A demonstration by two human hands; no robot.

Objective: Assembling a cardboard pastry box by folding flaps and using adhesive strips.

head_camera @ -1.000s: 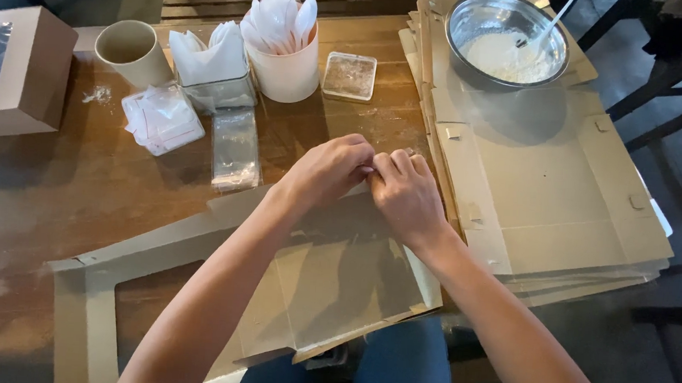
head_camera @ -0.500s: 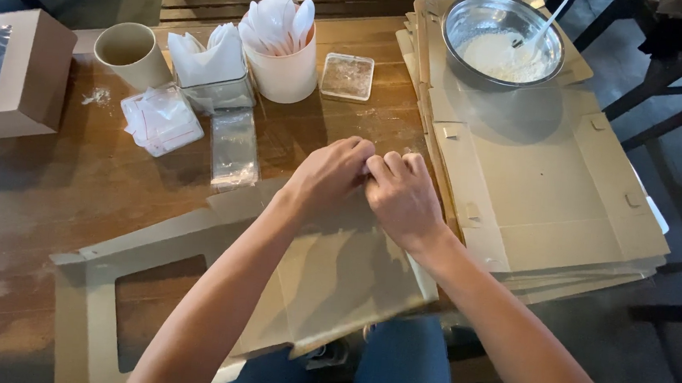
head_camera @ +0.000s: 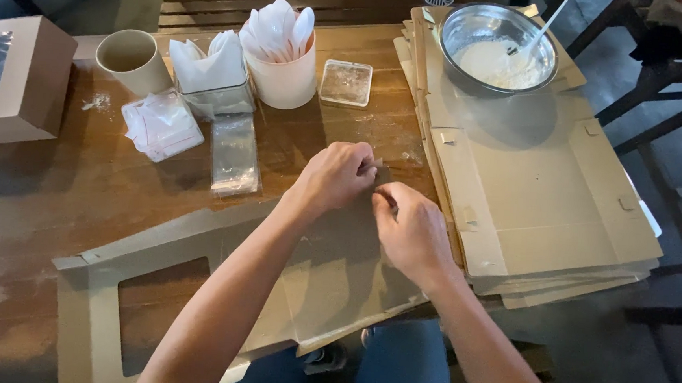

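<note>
Pinching flat box blank (head_camera: 328, 277), hands (head_camera: 380, 202) side by side

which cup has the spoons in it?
The white cup, in the middle of the table's far side, packed with white plastic spoons. The tan cup further left looks empty.

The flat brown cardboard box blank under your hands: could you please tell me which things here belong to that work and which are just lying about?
In hand:
- flat brown cardboard box blank with a window cut-out
- left hand, pinching its far edge
- right hand, beside it on the same edge

Lying about:
- stack of flat cardboard blanks
- steel bowl of white mix
- white cup of plastic spoons
- folded windowed box
</note>
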